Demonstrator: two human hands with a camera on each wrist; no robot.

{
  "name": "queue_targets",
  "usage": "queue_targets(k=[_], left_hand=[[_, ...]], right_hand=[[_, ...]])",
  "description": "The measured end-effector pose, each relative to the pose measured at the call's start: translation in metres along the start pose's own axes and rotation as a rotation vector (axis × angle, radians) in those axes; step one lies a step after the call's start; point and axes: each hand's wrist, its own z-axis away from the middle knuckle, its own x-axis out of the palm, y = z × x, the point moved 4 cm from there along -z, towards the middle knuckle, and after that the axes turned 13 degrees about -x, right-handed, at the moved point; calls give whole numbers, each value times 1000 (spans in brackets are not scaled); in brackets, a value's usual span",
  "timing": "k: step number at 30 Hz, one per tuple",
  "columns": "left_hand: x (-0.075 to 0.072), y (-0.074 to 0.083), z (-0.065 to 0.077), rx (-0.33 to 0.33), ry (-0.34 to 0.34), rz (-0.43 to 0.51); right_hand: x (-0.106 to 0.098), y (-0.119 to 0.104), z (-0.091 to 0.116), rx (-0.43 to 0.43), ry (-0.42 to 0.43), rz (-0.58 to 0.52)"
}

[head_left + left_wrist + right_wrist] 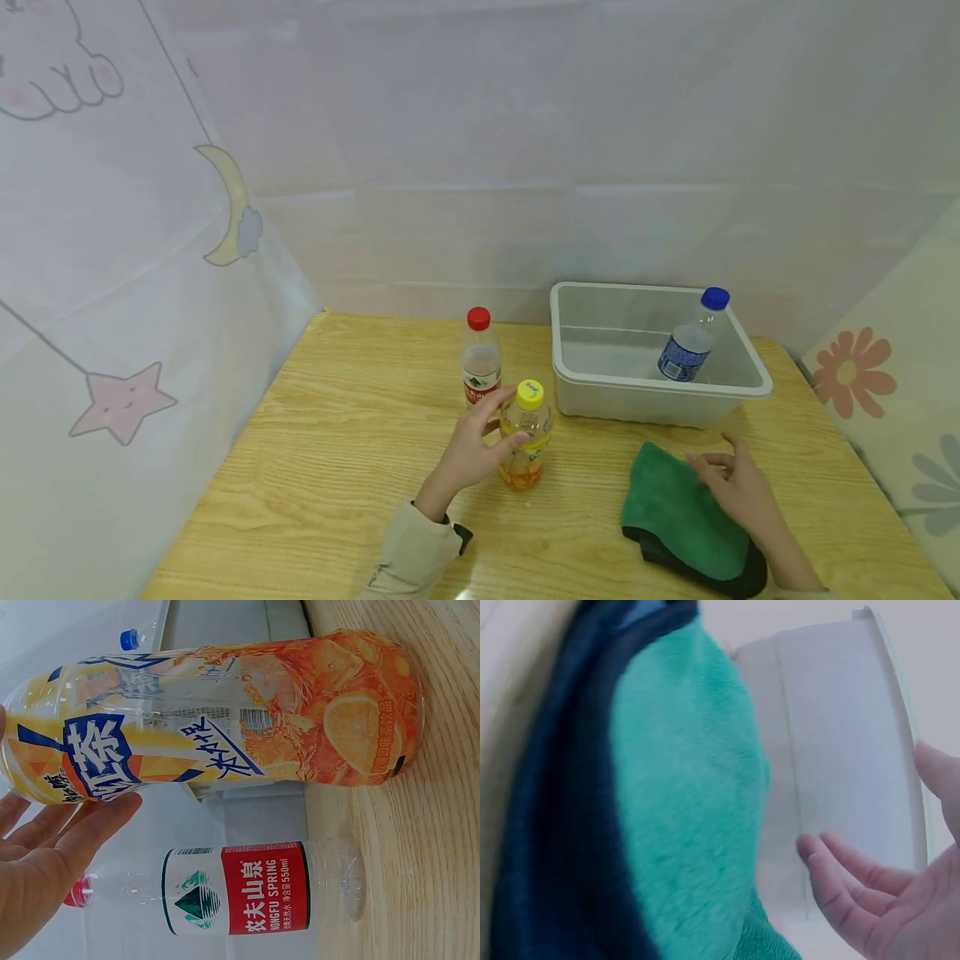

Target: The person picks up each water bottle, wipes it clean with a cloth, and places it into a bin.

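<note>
An iced tea bottle [525, 442] with a yellow cap and an orange-fruit label stands upright on the table, nearly see-through above its base. My left hand [476, 446] holds it round the upper part, thumb in front and fingers on the far side; its label [105, 754] fills much of the left wrist view. Just behind stands a red-capped water bottle [482, 362], close to my left fingertips. My right hand [738, 492] hovers over a green cloth [678, 512] with dark edging, fingers loosely bent and nothing between them.
A white plastic bin [645, 400] stands at the back right of the wooden table [337, 433]. Inside it leans a blue-capped bottle [686, 346]. A pale printed curtain [450, 150] hangs behind the table and along its sides.
</note>
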Motion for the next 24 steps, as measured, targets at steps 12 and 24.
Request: queue_targets(k=[12,24], left_hand=[[0,0,0,-1,0,-8],[0,1,-1,27,-3,-37]], right_hand=[[-25,23,-16,106,254,-493],[-39,81,-49,183,360,-826]])
